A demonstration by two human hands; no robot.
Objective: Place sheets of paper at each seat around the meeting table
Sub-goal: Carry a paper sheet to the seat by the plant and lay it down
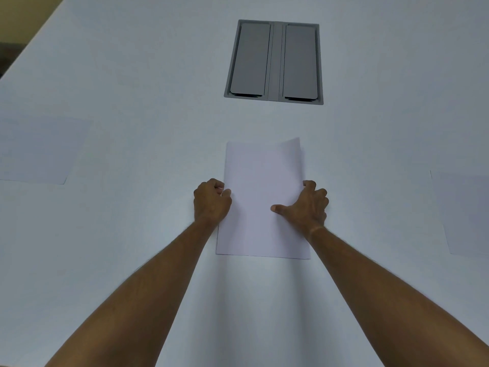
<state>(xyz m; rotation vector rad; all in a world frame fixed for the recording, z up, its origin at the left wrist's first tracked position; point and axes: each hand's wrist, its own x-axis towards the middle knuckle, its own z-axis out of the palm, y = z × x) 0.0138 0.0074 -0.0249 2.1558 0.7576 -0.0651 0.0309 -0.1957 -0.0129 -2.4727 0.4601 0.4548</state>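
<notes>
A white stack of paper [260, 181] lies on the white meeting table [132, 88] straight ahead of me. My left hand [211, 201] is curled against the stack's left edge, fingertips touching it. My right hand [307, 205] grips the right edge, thumb flat on top and fingers curled at the side; the far right corner of the top sheet is lifted a little. A single sheet [39, 149] lies flat on the table at the left. Another single sheet [463, 213] lies at the right, partly cut off by the frame.
A grey cable box [275, 62] with two closed flaps is set into the table beyond the stack. The table's left edge runs diagonally at the upper left, with dark floor [10, 35] past it.
</notes>
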